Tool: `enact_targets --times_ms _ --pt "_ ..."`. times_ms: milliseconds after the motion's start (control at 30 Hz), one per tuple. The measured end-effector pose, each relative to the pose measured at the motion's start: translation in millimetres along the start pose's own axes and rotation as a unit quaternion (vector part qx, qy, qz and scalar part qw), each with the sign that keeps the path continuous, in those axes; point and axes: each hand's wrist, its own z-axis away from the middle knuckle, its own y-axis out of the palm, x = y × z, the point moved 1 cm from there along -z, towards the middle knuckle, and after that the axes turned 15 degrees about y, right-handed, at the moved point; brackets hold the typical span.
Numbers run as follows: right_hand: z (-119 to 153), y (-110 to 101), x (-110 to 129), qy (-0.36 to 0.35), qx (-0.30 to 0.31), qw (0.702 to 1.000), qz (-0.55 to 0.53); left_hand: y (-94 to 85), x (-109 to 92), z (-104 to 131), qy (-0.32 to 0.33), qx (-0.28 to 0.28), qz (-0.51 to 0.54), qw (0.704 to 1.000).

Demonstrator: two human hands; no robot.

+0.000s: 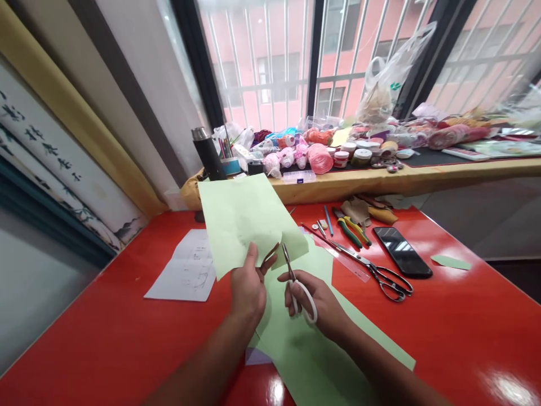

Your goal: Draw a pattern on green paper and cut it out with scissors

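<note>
My left hand (249,282) grips the lower edge of a light green sheet of paper (240,214), thumb on top and fingers beneath, holding it raised above the table. White-handled scissors (305,301) are in my right hand (319,299), with fingers through the loops. Their blades point up at the sheet's lower right part, where a cut runs in and a flap (296,242) curls. A dark, narrow curved strip shows by my left fingertips; I cannot make out what it is. Under both hands lies a larger green sheet (329,349) on the table.
On the red table (105,332) are a sketched white paper (186,270) at left, and large black-handled shears (384,279), pliers (353,228), a clear ruler (350,265), a phone (401,252) and a green scrap (451,262) at right. Behind, the sill bears yarn, jars and a flask (208,155).
</note>
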Motion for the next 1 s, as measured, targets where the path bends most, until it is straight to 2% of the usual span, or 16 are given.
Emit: enact_targets --times_ms 233,533,667,767,1000 --pt "0.6 0.4 7.9 -0.033 -0.005 0.998 -0.046 12.7 0.2 16.3 0.023 0.025 -0.010 0.999" --pt "3.0 -1.8 16.2 -0.067 -0.026 0.995 -0.071 12.8 -2.4 36.6 0.008 0.015 -0.091 0.996" --pt "4.3 -0.9 16.4 -0.071 -0.016 0.995 -0.066 16.5 -0.1 37.0 -0.003 -0.006 -0.056 0.998" --pt "3.7 -0.1 15.4 -0.072 -0.010 0.995 -0.071 19.1 2.2 34.2 0.000 -0.001 -0.018 1.000" --pt "4.2 0.2 18.5 -0.075 -0.010 0.994 -0.076 15.8 10.6 36.0 -0.026 0.010 -0.032 0.999"
